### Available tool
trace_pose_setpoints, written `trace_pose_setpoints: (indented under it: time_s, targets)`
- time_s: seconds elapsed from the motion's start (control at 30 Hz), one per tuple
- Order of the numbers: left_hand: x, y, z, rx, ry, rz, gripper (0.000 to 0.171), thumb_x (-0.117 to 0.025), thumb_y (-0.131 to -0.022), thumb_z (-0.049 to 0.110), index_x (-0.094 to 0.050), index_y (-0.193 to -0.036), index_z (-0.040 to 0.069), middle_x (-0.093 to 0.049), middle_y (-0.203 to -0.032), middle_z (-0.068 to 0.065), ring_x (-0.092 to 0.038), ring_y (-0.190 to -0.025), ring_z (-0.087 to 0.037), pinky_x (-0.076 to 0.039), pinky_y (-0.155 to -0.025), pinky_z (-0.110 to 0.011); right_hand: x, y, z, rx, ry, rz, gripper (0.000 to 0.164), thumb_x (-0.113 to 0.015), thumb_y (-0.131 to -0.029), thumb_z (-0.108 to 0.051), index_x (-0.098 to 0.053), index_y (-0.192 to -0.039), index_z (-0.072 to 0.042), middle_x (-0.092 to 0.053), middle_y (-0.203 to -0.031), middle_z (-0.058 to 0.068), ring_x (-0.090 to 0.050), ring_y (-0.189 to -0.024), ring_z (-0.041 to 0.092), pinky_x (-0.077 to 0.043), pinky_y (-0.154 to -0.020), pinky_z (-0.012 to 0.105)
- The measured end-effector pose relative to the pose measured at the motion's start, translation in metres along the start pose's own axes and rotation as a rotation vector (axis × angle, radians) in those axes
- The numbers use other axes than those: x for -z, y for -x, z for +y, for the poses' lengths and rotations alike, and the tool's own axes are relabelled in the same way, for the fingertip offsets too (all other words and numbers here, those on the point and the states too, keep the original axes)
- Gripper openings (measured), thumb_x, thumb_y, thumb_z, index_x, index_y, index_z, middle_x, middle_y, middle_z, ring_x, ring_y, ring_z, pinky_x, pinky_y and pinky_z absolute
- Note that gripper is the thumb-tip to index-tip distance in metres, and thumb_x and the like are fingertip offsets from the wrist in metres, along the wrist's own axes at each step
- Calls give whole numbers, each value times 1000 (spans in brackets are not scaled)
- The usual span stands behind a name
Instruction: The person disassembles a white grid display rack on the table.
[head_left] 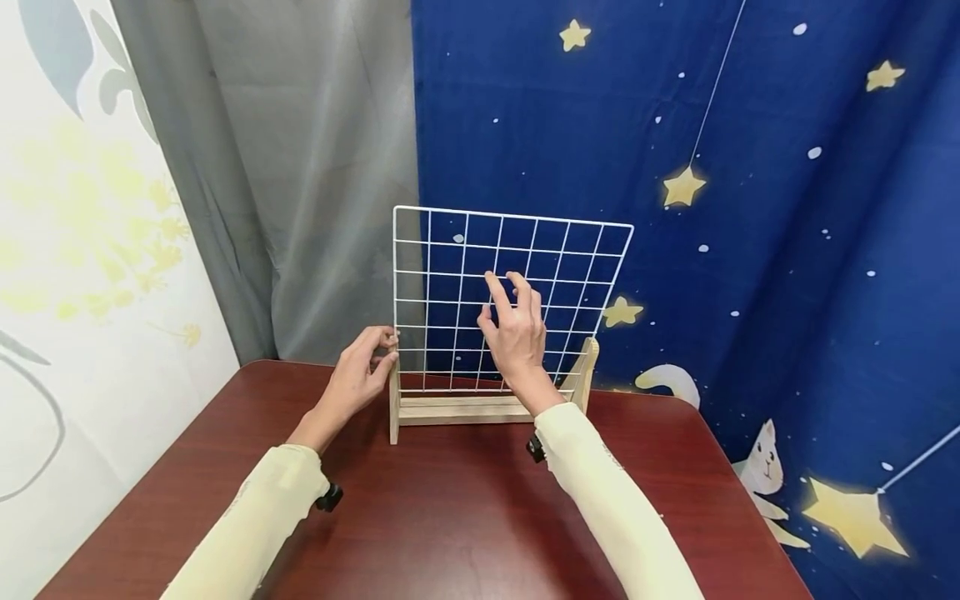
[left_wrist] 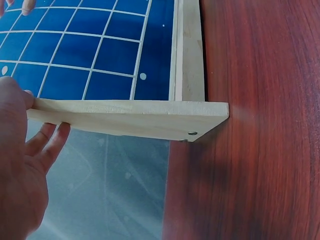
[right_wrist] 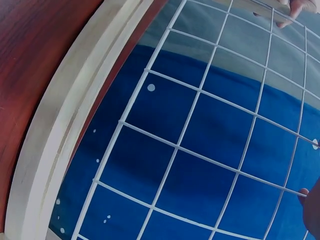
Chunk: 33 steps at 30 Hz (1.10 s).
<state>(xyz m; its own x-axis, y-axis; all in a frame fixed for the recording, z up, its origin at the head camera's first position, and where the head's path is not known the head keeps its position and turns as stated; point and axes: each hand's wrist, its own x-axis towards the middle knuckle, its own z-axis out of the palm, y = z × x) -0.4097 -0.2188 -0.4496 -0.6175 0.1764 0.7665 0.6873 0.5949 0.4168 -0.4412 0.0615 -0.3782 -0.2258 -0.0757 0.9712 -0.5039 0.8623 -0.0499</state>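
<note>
A white wire grid panel [head_left: 517,250] stands upright in a pale wooden stand [head_left: 465,410], leaning back slightly. At the stand's left side, my left hand [head_left: 360,367] pinches the upper part of the wooden side post [left_wrist: 125,117], with the thumb on one face and fingertips on the other. My right hand [head_left: 517,333] is in front of the middle of the grid, bent fingers and thumb gripping its wires. In the right wrist view, a fingertip [right_wrist: 303,195] meets a horizontal wire at the right edge. The far sides of the right fingertips are partly hidden.
The stand rests near the back of a dark red wooden table [head_left: 450,517]. Behind it hang a grey curtain [head_left: 322,167] and a blue curtain with stars [head_left: 622,125]. A white patterned cloth [head_left: 82,333] hangs at the left.
</note>
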Motion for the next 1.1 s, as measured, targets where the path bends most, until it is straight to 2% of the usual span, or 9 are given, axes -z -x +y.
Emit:
trace_pose_setpoints:
  time_s: [0.23,0.37,0.57,0.7,0.87,1.1]
  targets:
    - [4,-2,2,30,27,-11,14,-71,-97,0,-62,-106,6,-69,-125,-12,-71,-111,-26,-66,-78,-38,2,-8,0,7,1,-16,53,-74,-91,-17,-64,-143,-26,-60,-142,13,-65,-110,30,-63,-66,39]
    - [3,-3,4,65,65,-49,14,-71,-98,2,-61,-107,6,-68,-127,-10,-71,-110,-24,-65,-80,-34,7,-16,1,-12,-5,-17,55,-75,-89,-15,-64,-142,-26,-59,-143,11,-65,-108,31,-62,-65,41]
    - [6,3,6,136,143,-97,14,-72,-98,3,-61,-108,6,-68,-129,-14,-72,-114,-30,-65,-86,-45,12,-20,0,-7,-29,-41,58,-78,-86,-12,-64,-141,-24,-58,-141,13,-64,-108,33,-61,-62,40]
    - [12,4,6,164,145,-116,14,-73,-98,5,-61,-106,6,-68,-131,-17,-73,-115,-34,-65,-85,-49,10,-25,-4,13,-16,-61,62,-82,-84,-11,-63,-142,-24,-58,-140,15,-63,-109,32,-61,-63,39]
    - [18,2,6,162,135,-126,14,-73,-99,7,-59,-104,7,-68,-133,-18,-74,-116,-35,-65,-85,-47,9,-32,-6,21,0,-68,63,-84,-83,-12,-63,-142,-23,-57,-140,14,-62,-110,31,-61,-60,37]
    - [18,-2,6,131,153,-116,12,-71,-100,6,-61,-106,5,-67,-131,-14,-72,-113,-30,-65,-86,-43,16,-48,-4,14,2,-38,57,-77,-88,-14,-63,-142,-24,-57,-141,13,-62,-108,31,-60,-59,37]
